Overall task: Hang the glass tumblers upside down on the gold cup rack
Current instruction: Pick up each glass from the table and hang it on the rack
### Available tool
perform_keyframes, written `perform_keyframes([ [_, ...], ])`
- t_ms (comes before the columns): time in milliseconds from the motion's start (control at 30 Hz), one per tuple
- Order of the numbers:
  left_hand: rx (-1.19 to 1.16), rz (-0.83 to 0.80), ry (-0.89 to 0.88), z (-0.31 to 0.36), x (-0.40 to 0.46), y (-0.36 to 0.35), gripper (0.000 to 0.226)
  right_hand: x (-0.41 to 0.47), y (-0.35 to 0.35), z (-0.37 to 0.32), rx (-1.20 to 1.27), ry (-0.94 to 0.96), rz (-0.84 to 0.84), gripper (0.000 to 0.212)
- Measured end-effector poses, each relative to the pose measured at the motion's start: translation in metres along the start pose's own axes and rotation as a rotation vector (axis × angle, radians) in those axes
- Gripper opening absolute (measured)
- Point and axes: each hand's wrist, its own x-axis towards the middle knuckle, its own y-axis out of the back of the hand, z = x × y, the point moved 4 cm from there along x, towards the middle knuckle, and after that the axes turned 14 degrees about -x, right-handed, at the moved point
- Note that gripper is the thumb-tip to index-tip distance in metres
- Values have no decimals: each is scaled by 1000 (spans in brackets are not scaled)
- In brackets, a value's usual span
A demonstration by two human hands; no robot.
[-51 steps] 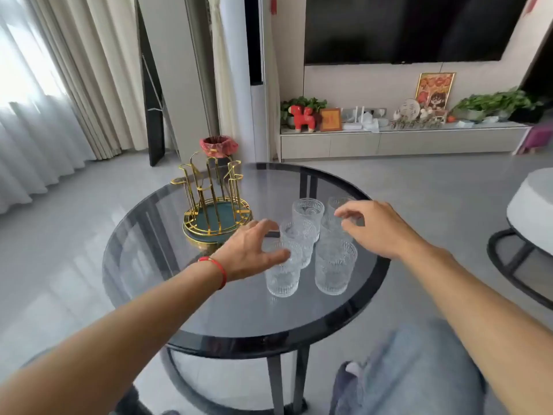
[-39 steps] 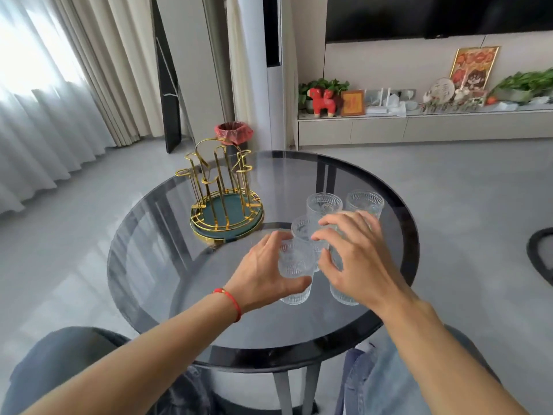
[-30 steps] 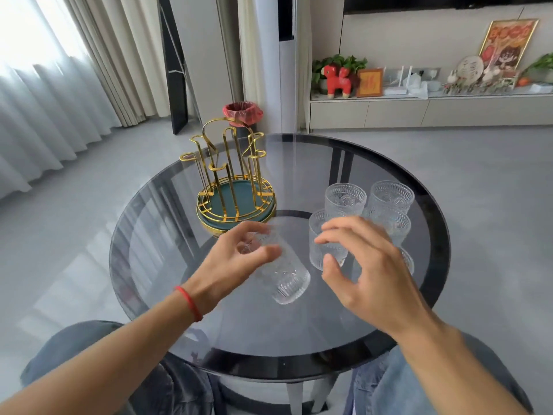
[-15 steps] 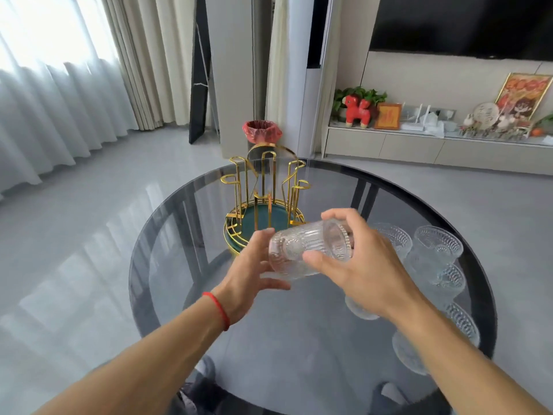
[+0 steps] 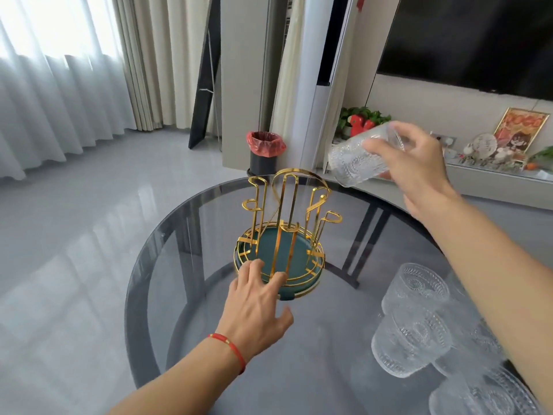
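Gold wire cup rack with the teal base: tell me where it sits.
The gold wire cup rack stands left of centre on the round dark glass table, directly beyond the left hand, whose fingertips reach its base rim.

left hand (image 5: 254,307) at gold rack (image 5: 284,232) front, tumblers (image 5: 416,322) crowd right

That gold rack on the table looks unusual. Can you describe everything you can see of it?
The gold cup rack is shiny gold-coloured wire: several upright prongs with curled tips rise around a taller arched loop at the centre. They stand on a round teal tray ringed with gold wire. It stands upright on the dark glass table, and no tumbler hangs on it yet. The left hand has its fingers on the near rim of the base. The right hand holds a glass tumbler tilted above and to the right, clear of the prongs.
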Motion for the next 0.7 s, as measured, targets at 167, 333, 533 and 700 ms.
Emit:
perform_keyframes([
  [167,56,-51,1,-1,1,-8,71,48,-67,-21,-208,22,-208,90],
  [333,41,-66,-1,-4,-2,-7,72,58,-110,-26,-379,99,-449,84],
  [533,35,-83,19,-1,-1,-4,71,59,-134,-21,-484,191,-764,72],
  [700,48,-101,36,2,2,-3,70,57,-146,-14,-619,282,-931,74],
])
